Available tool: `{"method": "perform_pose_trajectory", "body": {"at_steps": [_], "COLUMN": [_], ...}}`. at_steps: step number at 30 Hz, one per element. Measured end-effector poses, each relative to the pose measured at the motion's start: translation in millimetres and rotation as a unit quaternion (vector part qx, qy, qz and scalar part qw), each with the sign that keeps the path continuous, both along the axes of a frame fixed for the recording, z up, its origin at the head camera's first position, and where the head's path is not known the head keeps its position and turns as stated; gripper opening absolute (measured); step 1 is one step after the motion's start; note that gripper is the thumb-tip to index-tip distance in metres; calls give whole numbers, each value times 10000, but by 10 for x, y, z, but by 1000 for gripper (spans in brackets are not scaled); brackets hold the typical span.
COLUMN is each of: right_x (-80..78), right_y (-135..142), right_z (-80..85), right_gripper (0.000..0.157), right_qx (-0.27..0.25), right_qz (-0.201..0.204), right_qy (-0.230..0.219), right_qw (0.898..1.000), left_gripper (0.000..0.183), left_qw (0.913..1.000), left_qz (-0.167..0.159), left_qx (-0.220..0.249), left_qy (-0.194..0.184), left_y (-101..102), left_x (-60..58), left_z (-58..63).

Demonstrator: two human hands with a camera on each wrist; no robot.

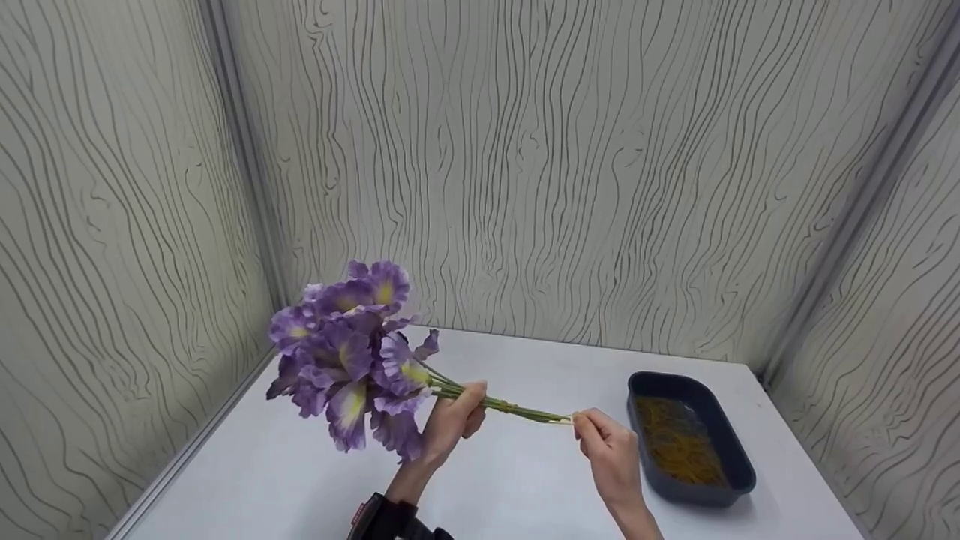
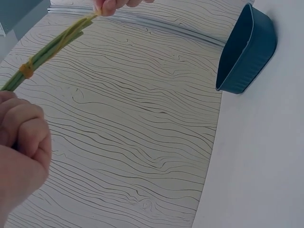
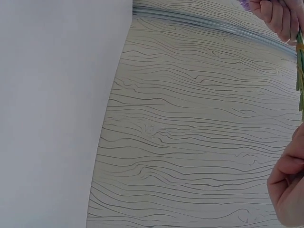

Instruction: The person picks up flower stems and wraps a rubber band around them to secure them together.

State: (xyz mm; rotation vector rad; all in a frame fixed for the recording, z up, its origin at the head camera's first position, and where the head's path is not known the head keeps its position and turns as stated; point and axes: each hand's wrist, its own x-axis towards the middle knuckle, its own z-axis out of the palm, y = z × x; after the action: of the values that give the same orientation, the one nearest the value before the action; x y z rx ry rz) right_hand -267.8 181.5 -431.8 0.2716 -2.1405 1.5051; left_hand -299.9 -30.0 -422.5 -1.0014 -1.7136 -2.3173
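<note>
My left hand grips a bunch of purple irises by the green stems, just below the blooms. The flower heads spread out to the left of that hand, while the stem ends point right. A yellow rubber band is wound round the stems below my left fist. From there a strand stretches along the stems to their ends, where my right hand pinches it between thumb and finger. In the right wrist view, the right hand is partly cut off at the edge.
A dark blue rectangular tub stands on the white table to the right of my right hand. Inside it lie many yellow rubber bands. Wood-grain patterned panels wall in the table at the back and sides.
</note>
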Motion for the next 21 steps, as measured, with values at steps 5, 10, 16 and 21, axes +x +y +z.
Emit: {"method": "perform_pose_trajectory", "body": {"at_steps": [5,10,16,21], "right_x": [2,65,83,128], "right_y": [7,-19,-34,-44], "right_z": [37,155,199,229], "right_gripper": [25,22,20,22], "right_qx": [-288,-419,-535,-587], "right_qz": [505,1030,1293,1092], "right_qy": [-74,-16,-94,-201], "right_qw": [9983,9938,9901,9921], "left_gripper": [40,41,42,40], "left_qw": [9995,9983,9978,9988], "left_qz": [-214,-412,-543,-462], "left_qx": [-58,-201,-246,-153], "left_qy": [-232,-370,-282,-105], "left_y": [-25,-54,-63,-65], "left_x": [-5,-9,-17,-2], "left_z": [-7,-13,-28,-7]}}
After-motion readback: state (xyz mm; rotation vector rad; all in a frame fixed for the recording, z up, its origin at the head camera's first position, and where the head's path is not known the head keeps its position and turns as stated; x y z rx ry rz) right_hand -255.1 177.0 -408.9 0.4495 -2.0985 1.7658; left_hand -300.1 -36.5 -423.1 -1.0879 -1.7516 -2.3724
